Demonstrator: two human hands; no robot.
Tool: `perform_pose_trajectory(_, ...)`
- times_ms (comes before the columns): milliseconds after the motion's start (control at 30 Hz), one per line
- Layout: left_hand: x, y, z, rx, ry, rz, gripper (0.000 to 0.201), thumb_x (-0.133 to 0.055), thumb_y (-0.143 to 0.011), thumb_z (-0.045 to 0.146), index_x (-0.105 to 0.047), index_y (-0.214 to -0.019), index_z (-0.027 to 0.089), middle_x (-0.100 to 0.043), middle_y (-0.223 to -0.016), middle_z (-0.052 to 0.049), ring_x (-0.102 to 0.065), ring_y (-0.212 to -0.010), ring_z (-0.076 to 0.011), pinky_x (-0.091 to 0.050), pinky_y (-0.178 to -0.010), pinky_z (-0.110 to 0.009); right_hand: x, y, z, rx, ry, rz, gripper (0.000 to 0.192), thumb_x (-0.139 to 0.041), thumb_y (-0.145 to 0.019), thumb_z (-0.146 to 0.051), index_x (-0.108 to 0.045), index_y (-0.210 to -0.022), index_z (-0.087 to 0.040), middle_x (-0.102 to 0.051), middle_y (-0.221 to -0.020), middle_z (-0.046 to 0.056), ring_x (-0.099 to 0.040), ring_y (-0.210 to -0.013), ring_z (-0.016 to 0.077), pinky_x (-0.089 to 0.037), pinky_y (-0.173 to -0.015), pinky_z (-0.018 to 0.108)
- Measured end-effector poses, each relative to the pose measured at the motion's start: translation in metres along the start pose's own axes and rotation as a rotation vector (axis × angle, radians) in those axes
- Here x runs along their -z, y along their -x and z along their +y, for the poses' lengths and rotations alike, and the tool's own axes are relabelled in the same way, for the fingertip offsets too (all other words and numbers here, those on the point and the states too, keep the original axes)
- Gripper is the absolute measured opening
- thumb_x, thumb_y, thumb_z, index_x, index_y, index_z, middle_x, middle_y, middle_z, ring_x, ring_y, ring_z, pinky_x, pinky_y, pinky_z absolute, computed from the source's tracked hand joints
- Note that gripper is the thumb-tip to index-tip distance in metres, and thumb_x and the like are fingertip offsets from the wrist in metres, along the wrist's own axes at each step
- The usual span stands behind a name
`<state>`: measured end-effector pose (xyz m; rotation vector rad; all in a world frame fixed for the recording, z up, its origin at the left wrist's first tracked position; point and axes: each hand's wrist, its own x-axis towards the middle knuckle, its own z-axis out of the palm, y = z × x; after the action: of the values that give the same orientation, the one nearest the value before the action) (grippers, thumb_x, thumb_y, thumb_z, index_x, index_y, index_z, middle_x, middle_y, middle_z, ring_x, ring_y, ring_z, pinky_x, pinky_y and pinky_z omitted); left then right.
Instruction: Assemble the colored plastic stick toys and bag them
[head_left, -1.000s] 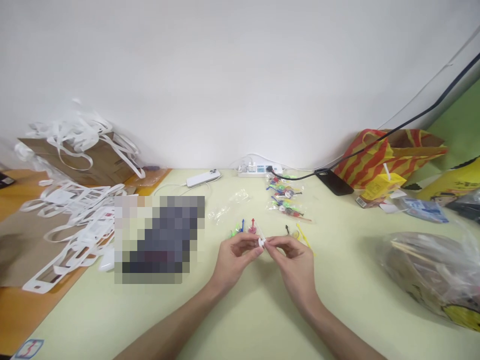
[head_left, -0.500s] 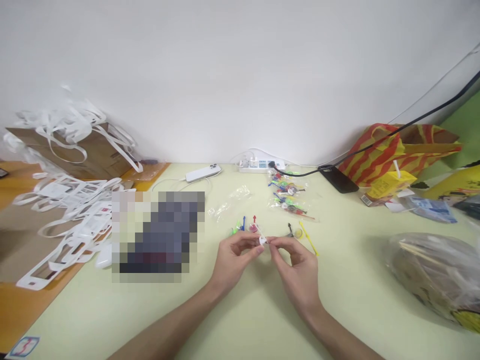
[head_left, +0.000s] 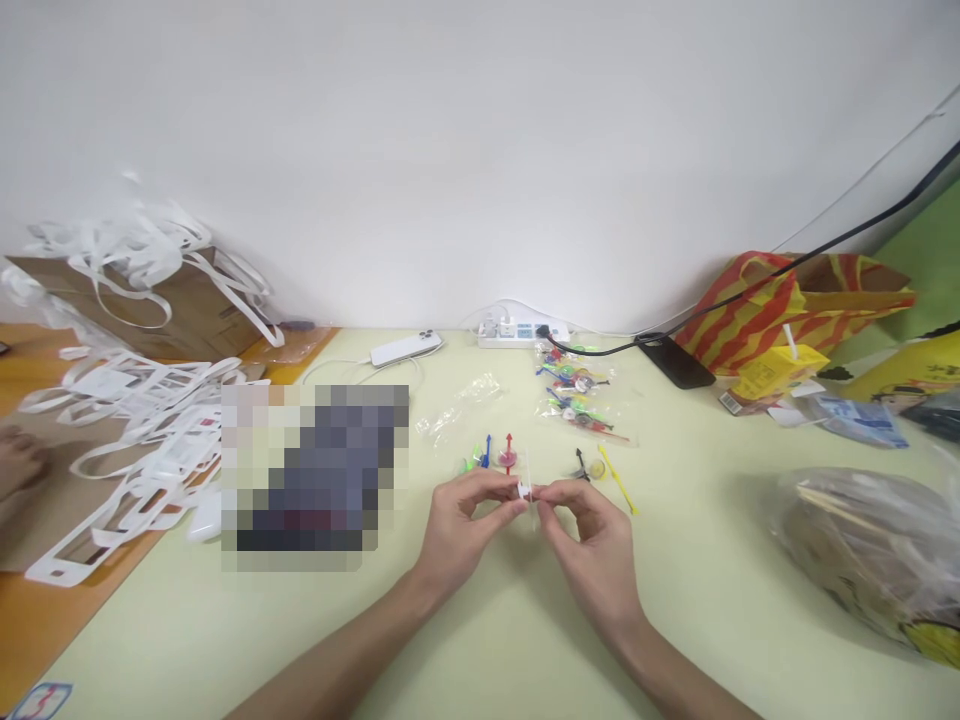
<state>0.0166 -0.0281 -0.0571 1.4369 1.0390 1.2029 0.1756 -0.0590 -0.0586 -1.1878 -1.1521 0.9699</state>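
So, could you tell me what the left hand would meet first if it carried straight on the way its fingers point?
Probably the right hand: the left hand points right at it, both pinching a small white piece. Depth is hard to judge.

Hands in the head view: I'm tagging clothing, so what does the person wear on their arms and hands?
Nothing that shows. The left hand and right hand are bare, with no gloves, rings or watch visible. Both forearms are uncovered to the picture's lower edge, with no sleeves in view.
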Motion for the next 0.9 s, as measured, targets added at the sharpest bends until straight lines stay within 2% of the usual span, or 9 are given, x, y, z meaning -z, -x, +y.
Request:
perform_pose_trajectory(267, 0.005, -0.001, -0.002, -0.071, -0.101, -0.018, 0.013, -0.081, -0.08, 0.028, -0.08, -0.09, 0.02, -0.075, -0.089, -0.008, -0.071, -0.082, -0.0213, -0.058, -0.079, -0.033, 0.0, 0.002, -0.002, -0.003, 0.046, -0.048, 0.011, -0.064, -0.085, -0.024, -0.073, -0.091, -0.023, -0.075, -0.093, 0.005, -0.068, -0.09, 0.0229, -0.053, -0.084, 0.036)
perform_pose_trajectory(533, -0.002, 0.0, -0.002, -0.026, -0.015, -0.059, 0.017, -0.078, -0.083, 0.03, -0.077, -0.094, 0.018, -0.073, -0.092, -0.008, -0.07, -0.085, -0.0211, -0.059, -0.081, -0.033, -0.002, -0.002, -0.004, 0.02, -0.009, -0.039, 0.008, -0.065, -0.088, -0.027, -0.066, -0.094, -0.023, -0.069, -0.088, 0.003, -0.066, -0.085, 0.0201, -0.054, -0.08, 0.033)
perform_pose_trajectory(667, -0.005, 0.0, 0.0, 0.006, -0.031, -0.063, 0.019, -0.075, -0.086, 0.032, -0.074, -0.099, 0.018, -0.075, -0.096, -0.008, -0.071, -0.09, -0.0214, -0.058, -0.083, -0.032, 0.007, -0.014, -0.013, 0.147, 0.085, -0.167, 0.017, -0.062, -0.092, -0.027, -0.067, -0.108, -0.025, -0.068, -0.092, 0.004, -0.065, -0.086, 0.0204, -0.053, -0.081, 0.034)
perform_pose_trajectory(800, -0.004, -0.001, -0.001, 0.02, -0.024, -0.061, 0.027, -0.075, -0.085, 0.033, -0.069, -0.107, 0.018, -0.076, -0.098, -0.009, -0.072, -0.09, -0.0215, -0.058, -0.084, -0.033, 0.017, -0.02, -0.019, 0.285, 0.27, -0.343, 0.026, -0.056, -0.094, -0.022, -0.073, -0.111, -0.03, -0.07, -0.102, 0.005, -0.064, -0.088, 0.0223, -0.052, -0.082, 0.038)
perform_pose_trajectory(900, 0.0, -0.001, -0.003, 0.015, -0.049, -0.082, 0.033, -0.075, -0.085, 0.034, -0.064, -0.113, 0.019, -0.076, -0.093, -0.006, -0.073, -0.086, -0.0202, -0.058, -0.082, -0.032, 0.02, -0.022, -0.019, 0.308, 0.35, -0.35, 0.027, -0.056, -0.091, -0.021, -0.074, -0.107, -0.031, -0.072, -0.1, 0.004, -0.064, -0.085, 0.023, -0.051, -0.08, 0.039)
